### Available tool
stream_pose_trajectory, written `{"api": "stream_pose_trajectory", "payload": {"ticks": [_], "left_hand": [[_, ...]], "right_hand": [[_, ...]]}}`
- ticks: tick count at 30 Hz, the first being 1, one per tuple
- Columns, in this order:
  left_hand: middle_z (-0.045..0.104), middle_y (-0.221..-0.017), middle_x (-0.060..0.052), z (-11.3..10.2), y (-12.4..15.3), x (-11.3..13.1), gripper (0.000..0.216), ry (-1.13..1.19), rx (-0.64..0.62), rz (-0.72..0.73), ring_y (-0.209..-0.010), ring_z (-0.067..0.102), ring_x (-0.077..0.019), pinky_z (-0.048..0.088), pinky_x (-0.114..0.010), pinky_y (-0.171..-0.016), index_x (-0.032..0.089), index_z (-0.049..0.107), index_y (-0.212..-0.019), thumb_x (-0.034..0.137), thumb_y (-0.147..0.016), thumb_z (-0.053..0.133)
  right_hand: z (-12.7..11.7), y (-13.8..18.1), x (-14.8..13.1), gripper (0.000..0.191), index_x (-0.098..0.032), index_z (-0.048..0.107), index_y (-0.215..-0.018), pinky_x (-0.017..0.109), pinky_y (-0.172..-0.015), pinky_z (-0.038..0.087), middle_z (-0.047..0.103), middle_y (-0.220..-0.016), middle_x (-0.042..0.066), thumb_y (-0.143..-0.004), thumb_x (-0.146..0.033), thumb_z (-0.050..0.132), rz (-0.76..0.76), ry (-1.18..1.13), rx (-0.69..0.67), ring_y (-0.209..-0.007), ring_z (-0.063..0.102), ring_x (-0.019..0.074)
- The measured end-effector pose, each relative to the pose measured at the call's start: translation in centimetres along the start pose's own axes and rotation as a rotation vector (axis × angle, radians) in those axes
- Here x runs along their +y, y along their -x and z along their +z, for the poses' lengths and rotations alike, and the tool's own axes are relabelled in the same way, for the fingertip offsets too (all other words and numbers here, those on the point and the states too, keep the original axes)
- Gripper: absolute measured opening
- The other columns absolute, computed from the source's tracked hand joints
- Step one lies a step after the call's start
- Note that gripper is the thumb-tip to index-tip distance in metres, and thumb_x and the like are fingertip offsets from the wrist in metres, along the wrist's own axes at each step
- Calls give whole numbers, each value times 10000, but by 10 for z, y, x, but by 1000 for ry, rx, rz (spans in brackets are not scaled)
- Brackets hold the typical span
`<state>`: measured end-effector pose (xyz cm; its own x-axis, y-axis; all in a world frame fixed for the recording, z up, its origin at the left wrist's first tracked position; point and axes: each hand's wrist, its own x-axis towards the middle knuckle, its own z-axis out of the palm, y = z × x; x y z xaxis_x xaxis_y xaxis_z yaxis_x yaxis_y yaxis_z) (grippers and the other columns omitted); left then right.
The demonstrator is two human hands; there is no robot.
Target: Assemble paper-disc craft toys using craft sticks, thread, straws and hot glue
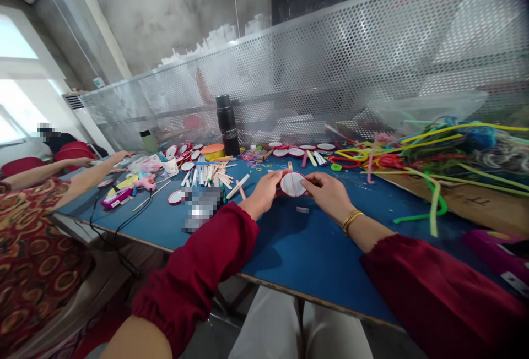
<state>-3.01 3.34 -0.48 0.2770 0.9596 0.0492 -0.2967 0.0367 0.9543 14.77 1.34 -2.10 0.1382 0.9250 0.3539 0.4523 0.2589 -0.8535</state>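
My left hand (264, 191) and my right hand (328, 194) together hold a small white round disc with a red rim (292, 184) just above the blue table (314, 254). Each hand pinches one side of the disc, fingers closed on its edge. A thin red line runs down the middle of the disc. A gold bracelet (351, 219) sits on my right wrist. Both arms wear dark red sleeves.
A black flask (227, 125) stands at the back by a perforated metal screen (330, 72). Wooden sticks (219, 174), more red-rimmed discs (295, 151) and a pile of coloured pipe cleaners (433, 150) lie around. A co-worker's arm (82, 174) reaches over the table's left end near a pink glue gun (142, 183).
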Motion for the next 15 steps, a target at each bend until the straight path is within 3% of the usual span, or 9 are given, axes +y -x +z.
{"api": "stream_pose_trajectory", "payload": {"ticks": [7,15], "left_hand": [[744,-1110,-97,-2,0,3,295,118,-36,-88,-820,657,-169,541,-312,-766,177,746,-1139,312,-888,672],[738,-971,-82,-2,2,7,262,139,-56,-99,-753,636,-148,527,-287,-713,148,758,-1026,302,-814,767]], "right_hand": [[0,1,-7,215,-214,707,-853,297,-607,460,673,-658,3,-796,-415,657,33,-10,-36,-610,609,168],[-2,0,-10,184,-210,704,-824,292,-586,469,675,-643,6,-789,-386,665,57,6,-18,-585,609,163]]}}
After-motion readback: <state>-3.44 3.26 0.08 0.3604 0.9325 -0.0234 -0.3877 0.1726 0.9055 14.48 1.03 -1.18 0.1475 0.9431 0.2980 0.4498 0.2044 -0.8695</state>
